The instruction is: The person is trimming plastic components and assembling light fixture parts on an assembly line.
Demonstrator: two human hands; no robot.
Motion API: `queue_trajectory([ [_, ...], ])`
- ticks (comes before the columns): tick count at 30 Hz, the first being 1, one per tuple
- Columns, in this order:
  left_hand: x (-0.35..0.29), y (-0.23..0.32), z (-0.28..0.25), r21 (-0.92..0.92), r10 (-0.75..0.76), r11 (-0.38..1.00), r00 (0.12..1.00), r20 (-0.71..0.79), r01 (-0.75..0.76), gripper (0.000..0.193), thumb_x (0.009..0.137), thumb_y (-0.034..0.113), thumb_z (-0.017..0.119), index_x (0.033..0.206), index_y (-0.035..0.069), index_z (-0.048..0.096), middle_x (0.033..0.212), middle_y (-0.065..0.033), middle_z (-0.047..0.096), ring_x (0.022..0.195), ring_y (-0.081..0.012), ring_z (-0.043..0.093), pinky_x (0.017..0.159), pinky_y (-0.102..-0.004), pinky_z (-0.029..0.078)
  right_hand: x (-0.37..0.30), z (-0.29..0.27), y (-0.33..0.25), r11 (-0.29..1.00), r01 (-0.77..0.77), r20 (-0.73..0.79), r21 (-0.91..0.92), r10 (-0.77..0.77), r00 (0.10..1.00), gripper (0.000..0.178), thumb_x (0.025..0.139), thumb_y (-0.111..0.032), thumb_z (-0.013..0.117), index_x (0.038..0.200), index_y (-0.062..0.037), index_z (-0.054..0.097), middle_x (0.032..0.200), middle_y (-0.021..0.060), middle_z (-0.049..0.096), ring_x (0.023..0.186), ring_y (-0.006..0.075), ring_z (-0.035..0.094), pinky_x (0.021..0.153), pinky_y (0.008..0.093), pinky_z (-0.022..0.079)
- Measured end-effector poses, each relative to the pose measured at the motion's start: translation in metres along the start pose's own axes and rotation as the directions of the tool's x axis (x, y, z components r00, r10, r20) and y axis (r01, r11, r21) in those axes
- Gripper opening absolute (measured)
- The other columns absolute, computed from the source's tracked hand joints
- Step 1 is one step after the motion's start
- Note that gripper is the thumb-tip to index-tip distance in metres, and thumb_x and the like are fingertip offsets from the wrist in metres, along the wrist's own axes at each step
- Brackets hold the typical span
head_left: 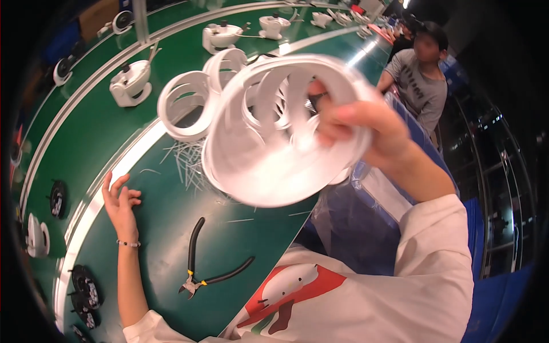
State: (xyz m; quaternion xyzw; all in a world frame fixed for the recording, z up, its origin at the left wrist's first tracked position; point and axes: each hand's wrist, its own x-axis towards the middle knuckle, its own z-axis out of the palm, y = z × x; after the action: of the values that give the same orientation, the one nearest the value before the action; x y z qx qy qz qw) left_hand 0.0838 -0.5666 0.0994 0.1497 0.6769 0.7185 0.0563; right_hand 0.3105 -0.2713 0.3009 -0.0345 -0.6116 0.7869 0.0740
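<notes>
My right hand (pixel 372 128) grips a large white plastic ring-shaped housing (pixel 274 171) with curved slotted openings, held up over the table and slightly blurred; some of my fingers reach inside its rim. My left hand (pixel 121 208) is empty, its fingers apart, above the table's left edge strip. Between my arms lie diagonal cutters (pixel 194 281) with black handles, their jaws toward me and the handles spread. Behind the held housing stand more white ring housings (pixel 171 117), partly hidden by it. Thin white plastic strips (pixel 191 166) are piled beside them.
A green conveyor (pixel 86 140) curves past on the left and far side, carrying white fan-like assemblies (pixel 130 83) and dark round parts (pixel 86 288). Blue plastic-lined bins (pixel 366 228) stand at my right. Another person (pixel 420 80) sits farther along on the right.
</notes>
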Motion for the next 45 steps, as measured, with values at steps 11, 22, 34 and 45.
queue_trajectory([
  [11, -0.043, 0.103, 0.065, 0.026, 0.653, 0.688, 0.634, 0.413, -0.726, 0.083, 0.065, 0.036, 0.07, 0.13, 0.007, 0.028, 0.132, -0.0183, 0.032, 0.12, -0.0328, 0.032, 0.093, -0.0438, 0.032, 0.061, 0.009, 0.102, 0.776, -0.301, 0.237, 0.555, 0.2, 0.951, 0.024, 0.065, -0.012, 0.044, 0.087, -0.0034, 0.046, 0.06, 0.0014, 0.036, 0.055, 0.0144, 0.041, 0.071, 0.0374, 0.041],
  [22, -0.025, 0.113, 0.104, 0.202, 0.53, 0.225, 0.293, 0.796, -0.953, 0.041, 0.043, 0.014, 0.078, 0.063, 0.004, 0.043, 0.126, -0.0109, 0.042, 0.121, -0.0341, 0.032, 0.097, -0.0544, 0.027, 0.074, 0.021, 0.13, 0.881, -0.388, -0.167, 0.271, 0.44, 0.882, 0.029, 0.081, -0.025, 0.049, 0.096, -0.0013, 0.05, 0.081, 0.0126, 0.057, 0.073, 0.0237, 0.058, 0.076, 0.0377, 0.048],
  [34, -0.027, 0.114, 0.088, 0.232, 0.55, 0.091, 0.243, 0.799, -0.969, 0.037, 0.046, 0.02, 0.074, 0.061, 0.003, 0.045, 0.115, -0.0082, 0.051, 0.115, -0.0293, 0.041, 0.098, -0.0545, 0.026, 0.042, 0.024, 0.107, 0.781, -0.412, -0.356, -0.469, 0.26, 0.898, 0.069, 0.076, 0.001, 0.053, 0.133, 0.005, 0.015, 0.124, 0.0114, 0.039, 0.093, 0.0176, 0.052, 0.082, 0.0273, 0.042],
  [45, -0.042, 0.1, 0.074, 0.184, 0.772, 0.077, 0.175, 0.611, -0.98, 0.043, 0.057, 0.03, 0.072, 0.058, 0.005, 0.038, 0.112, -0.0137, 0.054, 0.106, -0.031, 0.048, 0.095, -0.0609, 0.022, 0.043, 0.03, 0.108, 0.723, -0.438, -0.382, -0.534, 0.255, 0.888, 0.062, 0.084, -0.016, 0.044, 0.135, 0.0006, 0.012, 0.132, 0.021, 0.028, 0.119, 0.0244, 0.034, 0.097, 0.0325, 0.028],
])
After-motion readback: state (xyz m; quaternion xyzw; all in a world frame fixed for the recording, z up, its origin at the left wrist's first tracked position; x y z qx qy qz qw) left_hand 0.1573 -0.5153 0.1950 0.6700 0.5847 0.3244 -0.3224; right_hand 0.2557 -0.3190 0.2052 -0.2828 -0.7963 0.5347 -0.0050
